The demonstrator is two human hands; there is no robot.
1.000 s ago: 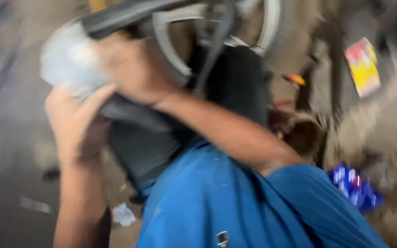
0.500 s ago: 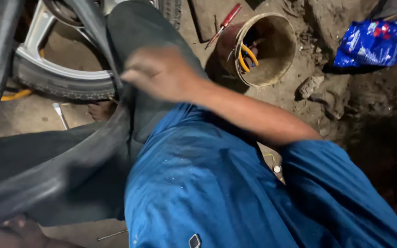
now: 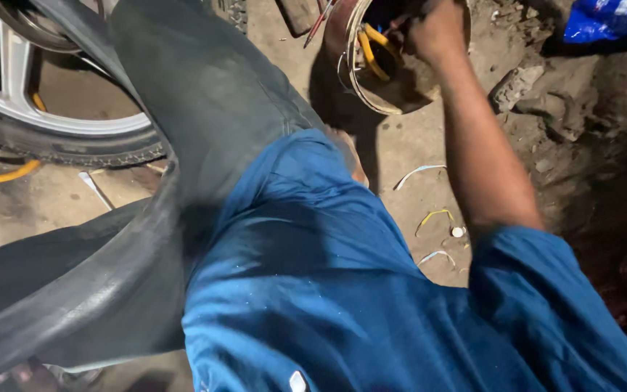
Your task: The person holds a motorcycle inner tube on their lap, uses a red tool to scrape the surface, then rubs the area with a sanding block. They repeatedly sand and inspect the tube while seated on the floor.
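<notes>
My right hand [image 3: 435, 30] reaches into a round bucket [image 3: 371, 98] on the dirt floor, with its fingers down among yellow-handled tools [image 3: 369, 52]. Whether it grips one is hidden. A wide black rubber inner tube [image 3: 205, 94] drapes over my blue-trousered leg [image 3: 313, 290] and curves down to the lower left. Only the fingers of my left hand [image 3: 17, 375] show at the bottom left edge, under the tube and holding it.
An alloy wheel with its tyre [image 3: 74, 141] lies at the upper left. A red-handled screwdriver [image 3: 319, 22] lies by the bucket. A blue plastic bag [image 3: 615, 18] sits at the top right. Wire scraps [image 3: 433, 215] and stones [image 3: 517, 83] litter the ground.
My right hand left the inner tube on my leg and moved up and right into the bucket. The view has shifted slightly; my left hand stays under the tube.
</notes>
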